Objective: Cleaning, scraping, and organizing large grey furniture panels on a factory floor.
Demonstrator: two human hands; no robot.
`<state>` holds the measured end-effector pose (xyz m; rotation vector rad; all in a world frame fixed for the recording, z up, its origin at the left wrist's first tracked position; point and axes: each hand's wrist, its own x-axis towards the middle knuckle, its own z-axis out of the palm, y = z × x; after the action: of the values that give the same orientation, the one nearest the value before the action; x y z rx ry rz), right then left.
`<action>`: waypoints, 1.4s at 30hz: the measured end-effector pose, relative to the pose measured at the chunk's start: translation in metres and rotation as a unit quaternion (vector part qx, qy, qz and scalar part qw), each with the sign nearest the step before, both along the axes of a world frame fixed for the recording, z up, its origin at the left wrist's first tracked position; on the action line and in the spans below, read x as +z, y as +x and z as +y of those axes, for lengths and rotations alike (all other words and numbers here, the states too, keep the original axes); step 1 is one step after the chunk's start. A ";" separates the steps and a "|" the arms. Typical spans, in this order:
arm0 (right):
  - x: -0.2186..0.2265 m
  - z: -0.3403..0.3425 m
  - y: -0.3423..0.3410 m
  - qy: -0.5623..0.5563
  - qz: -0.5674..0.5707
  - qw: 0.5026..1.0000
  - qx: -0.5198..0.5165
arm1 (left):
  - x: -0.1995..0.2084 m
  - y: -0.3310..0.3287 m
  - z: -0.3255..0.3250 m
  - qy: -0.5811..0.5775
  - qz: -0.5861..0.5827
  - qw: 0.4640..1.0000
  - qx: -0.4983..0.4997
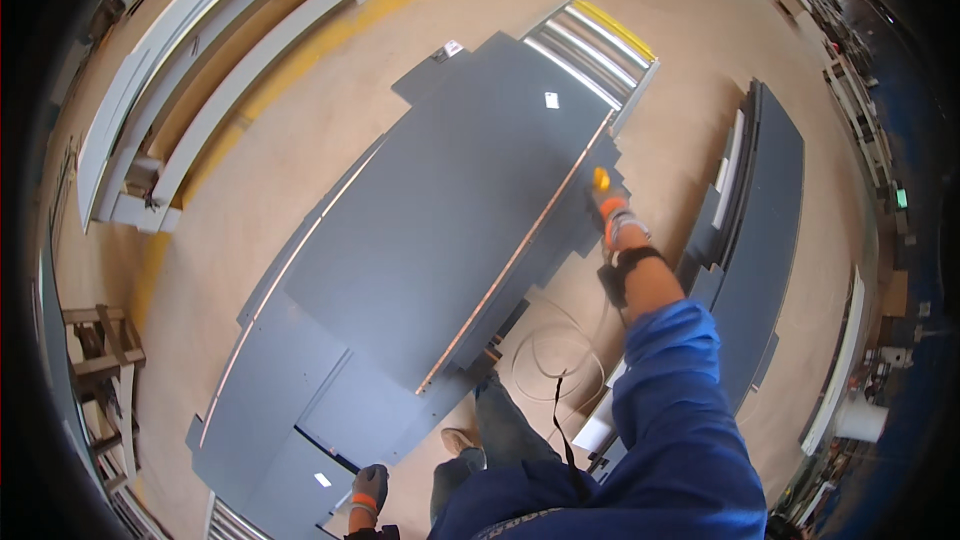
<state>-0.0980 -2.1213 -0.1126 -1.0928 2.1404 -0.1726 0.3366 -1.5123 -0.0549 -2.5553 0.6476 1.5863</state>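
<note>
A large dark grey sheet-metal panel (450, 210) lies flat on a roller stand, on top of more grey panels (290, 410). My right hand (612, 218), in a grey and orange glove, is stretched out to the panel's right edge and grips a small yellow tool (601, 179) that touches that edge. My left hand (369, 489), also gloved, rests on the near edge of the lower panels at the bottom of the view; its fingers look curled on the sheet. A bright metal strip (520, 255) runs along the top panel's right edge.
Steel rollers (590, 45) with a yellow end bar stand at the panel's far end. Another stack of dark curved panels (765, 210) lies to the right. Light grey frames (200, 60) lie on the floor at left. A looped cable (560, 350) is by my feet.
</note>
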 end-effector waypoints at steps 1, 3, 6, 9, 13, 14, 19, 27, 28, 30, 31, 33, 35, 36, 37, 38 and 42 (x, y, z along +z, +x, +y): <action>-0.034 0.025 0.019 0.018 0.044 0.993 0.113 | -0.009 -0.001 0.016 -0.010 0.008 0.998 0.059; -0.098 0.093 0.052 0.042 0.120 0.939 0.318 | -0.015 -0.005 0.025 -0.015 0.009 0.992 0.126; -0.164 0.271 0.132 0.160 0.048 0.823 0.543 | -0.029 -0.017 0.043 -0.028 0.028 0.978 0.202; -0.113 0.369 0.194 0.293 -0.009 0.742 0.603 | -0.030 -0.034 0.072 -0.023 0.039 0.956 0.290; -0.083 0.325 0.236 0.246 -0.069 0.824 0.505 | -0.024 -0.052 0.095 -0.043 0.013 0.966 0.255; -0.138 0.300 0.220 0.207 -0.080 0.905 0.362 | -0.025 -0.048 0.076 -0.053 0.022 0.969 0.240; -0.102 0.219 0.298 0.034 0.051 0.758 0.650 | -0.042 -0.072 0.116 -0.037 0.013 0.951 0.308; -0.022 0.184 0.446 0.157 0.072 0.747 0.642 | -0.017 -0.090 0.131 -0.032 0.026 0.908 0.416; -0.015 0.190 0.463 0.163 0.070 0.747 0.641 | -0.019 -0.097 0.136 -0.040 0.028 0.897 0.440; -0.024 0.203 0.494 0.156 0.064 0.751 0.638 | -0.029 -0.110 0.160 -0.050 0.036 0.879 0.473; -0.033 0.209 0.504 0.149 0.053 0.771 0.617 | -0.028 -0.120 0.160 -0.045 0.038 0.858 0.511; -0.051 0.216 0.524 0.174 0.024 0.780 0.601 | -0.030 -0.128 0.162 -0.024 0.031 0.879 0.475; -0.046 0.239 0.533 0.253 0.017 0.744 0.618 | -0.020 -0.137 0.162 0.002 0.045 0.880 0.472; -0.039 0.250 0.537 0.289 0.014 0.725 0.625 | -0.022 -0.146 0.170 0.016 0.055 0.877 0.477; -0.053 0.248 0.523 0.288 -0.022 0.733 0.616 | -0.027 -0.150 0.171 0.023 0.064 0.878 0.474; -0.089 0.237 0.499 0.281 -0.044 0.791 0.541 | -0.031 -0.146 0.170 0.013 0.066 0.874 0.481; -0.149 0.206 0.368 0.175 0.008 0.904 0.390 | -0.037 -0.143 0.167 -0.001 0.069 0.864 0.499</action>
<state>0.2696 -1.9148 -0.2616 -1.6179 1.5043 0.5709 0.1935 -1.3453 -0.0921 -2.9498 -0.8598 1.9425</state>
